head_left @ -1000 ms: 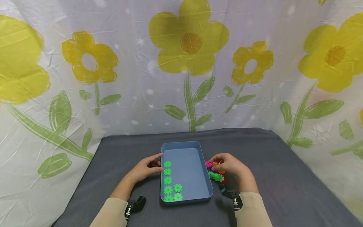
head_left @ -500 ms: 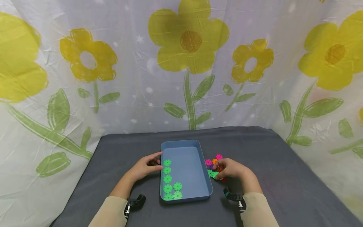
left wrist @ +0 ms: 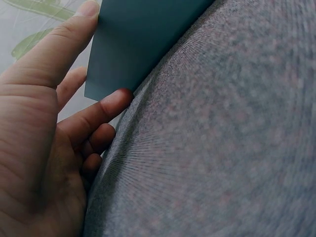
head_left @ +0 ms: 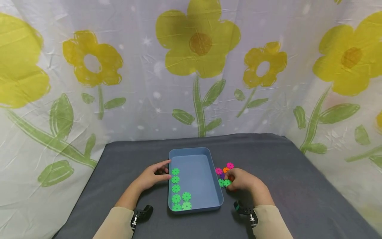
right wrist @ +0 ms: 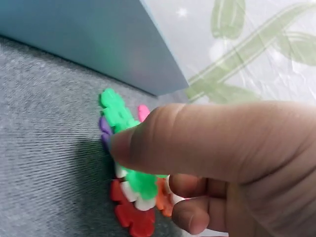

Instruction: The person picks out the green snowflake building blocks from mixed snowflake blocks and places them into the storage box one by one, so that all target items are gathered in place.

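Observation:
A blue tray [head_left: 195, 176] holds several green notched plastic discs [head_left: 176, 188] along its left side and near corner. My left hand [head_left: 152, 176] rests its thumb and fingertips against the tray's left wall; in the left wrist view the thumb reaches the wall's edge and the lower fingers bend below it. Right of the tray, my right hand [head_left: 244, 178] pinches at a green notched disc [right wrist: 140, 182] in a small pile. Its thumb covers part of the green pieces, and the index fingertip is hidden behind it.
Around the right hand lie pink discs [head_left: 229, 165], an orange disc [head_left: 225, 170], a purple disc [right wrist: 104, 129], a red disc [right wrist: 133, 215] and white pieces [right wrist: 145, 203]. The pile sits close to the tray's right wall. Dark cloth [head_left: 134, 156] covers the table, with a flowered curtain [head_left: 143, 99] behind.
My right hand has moved from the pink and orange discs toward the green ones nearer me, uncovering the pink discs. The left hand stays at the tray wall.

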Demonstrator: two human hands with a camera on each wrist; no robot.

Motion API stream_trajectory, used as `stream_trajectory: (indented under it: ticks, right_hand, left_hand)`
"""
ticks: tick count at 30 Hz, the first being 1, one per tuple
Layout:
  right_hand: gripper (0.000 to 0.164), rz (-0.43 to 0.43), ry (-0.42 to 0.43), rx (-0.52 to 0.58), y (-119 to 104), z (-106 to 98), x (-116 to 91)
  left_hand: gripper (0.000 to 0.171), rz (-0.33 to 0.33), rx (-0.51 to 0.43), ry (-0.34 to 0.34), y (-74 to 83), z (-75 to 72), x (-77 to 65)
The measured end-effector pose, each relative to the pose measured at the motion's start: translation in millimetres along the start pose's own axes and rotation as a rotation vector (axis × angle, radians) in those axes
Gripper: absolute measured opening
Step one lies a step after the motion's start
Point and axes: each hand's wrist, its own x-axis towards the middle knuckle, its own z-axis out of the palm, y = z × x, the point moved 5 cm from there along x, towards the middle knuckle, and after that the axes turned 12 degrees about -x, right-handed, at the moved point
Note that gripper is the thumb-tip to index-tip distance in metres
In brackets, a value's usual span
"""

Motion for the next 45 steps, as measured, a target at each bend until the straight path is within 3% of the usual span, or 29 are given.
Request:
stream_trajectory:
  ticks: [4,9,15,20,28,35,45]
  right_hand:
    - [0.025,0.065,0.045,-0.017,1,-8,-3]
    - [0.026,0.058,0.071,-0.024,-8,-22,-5]
    - [0.026,0.007,0.095,-0.024,-29,-36,-6]
    - [0.027,-0.112,0.122,-0.004,-54,-39,-3]
    - [0.025,-0.278,0.166,-0.079,-93,-29,14]
    - [0.026,-0.334,0.177,-0.170,-116,-13,24]
    - [0.025,-0.365,0.154,-0.245,-122,22,36]
  left_hand:
    - [0.071,0.004,-0.008,-0.005,0.7,1.5,1.1]
    - [0.071,0.016,0.017,-0.016,0.5,0.8,2.8]
    - [0.071,0.023,0.007,-0.022,-2.3,0.6,1.7]
    - [0.072,0.021,0.022,-0.015,-1.7,-1.3,0.1]
    - [0.072,0.007,0.035,-0.003,0.4,-3.7,-2.3]
    - [0.073,-0.003,0.029,0.000,-0.8,0.2,-0.8]
    - [0.073,-0.001,0.028,-0.009,2.7,5.5,2.3]
